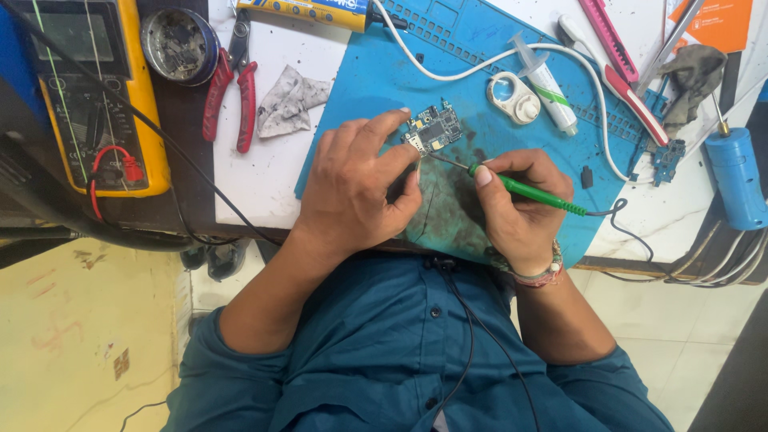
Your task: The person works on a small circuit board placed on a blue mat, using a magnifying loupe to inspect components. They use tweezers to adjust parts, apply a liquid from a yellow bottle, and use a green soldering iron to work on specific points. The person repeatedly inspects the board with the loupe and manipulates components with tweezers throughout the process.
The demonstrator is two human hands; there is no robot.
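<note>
A small dark circuit board (436, 126) lies on a stained blue work mat (376, 80). My left hand (356, 182) rests on the mat with its fingertips pressing the board's near-left edge. My right hand (516, 208) grips a green-handled soldering iron (528, 190) like a pen. Its thin metal tip reaches left and meets the board's lower edge beside my left fingers. The iron's cable trails off to the right.
A yellow multimeter (96, 88) with red and black leads sits far left. Red-handled pliers (232, 80), a round tin (180, 44), a crumpled wipe (288, 100), a syringe (548, 80), a white cable, pink tools (616, 56) and a blue cylinder (736, 176) surround the mat.
</note>
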